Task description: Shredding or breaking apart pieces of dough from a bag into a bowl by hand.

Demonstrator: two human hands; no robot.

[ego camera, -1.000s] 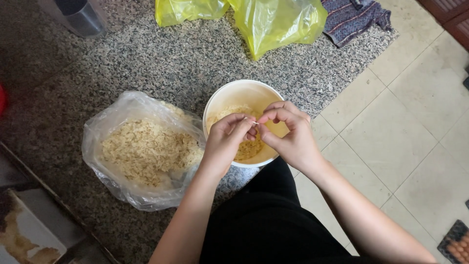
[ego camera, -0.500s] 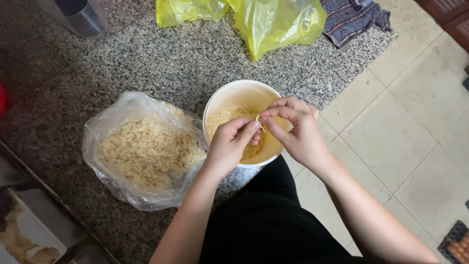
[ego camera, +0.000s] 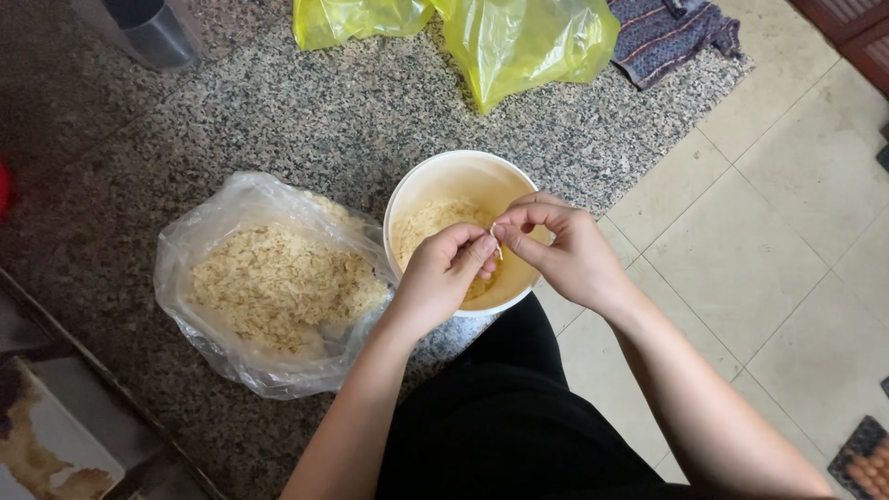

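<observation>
A cream round bowl (ego camera: 435, 181) with pale small pieces stands on the speckled granite counter (ego camera: 278, 120), at its edge. Both hands meet over the bowl's right side. My left hand (ego camera: 444, 278) and my right hand (ego camera: 565, 250) pinch one small pale piece (ego camera: 496, 236) between their fingertips. To the left of the bowl lies an open clear plastic bag (ego camera: 269, 287) full of the same pale pieces, close to my left forearm.
Yellow plastic bags (ego camera: 519, 42) lie at the back of the counter, a striped dark cloth (ego camera: 671, 32) beside them. A grey cylindrical container (ego camera: 153, 32) stands at the back left. Beige tiled floor (ego camera: 769, 241) is on the right. A tray (ego camera: 46, 444) sits bottom left.
The hands have stayed over the bowl, fingers shifting slightly as they work the small piece. Bowl and bag have not moved.
</observation>
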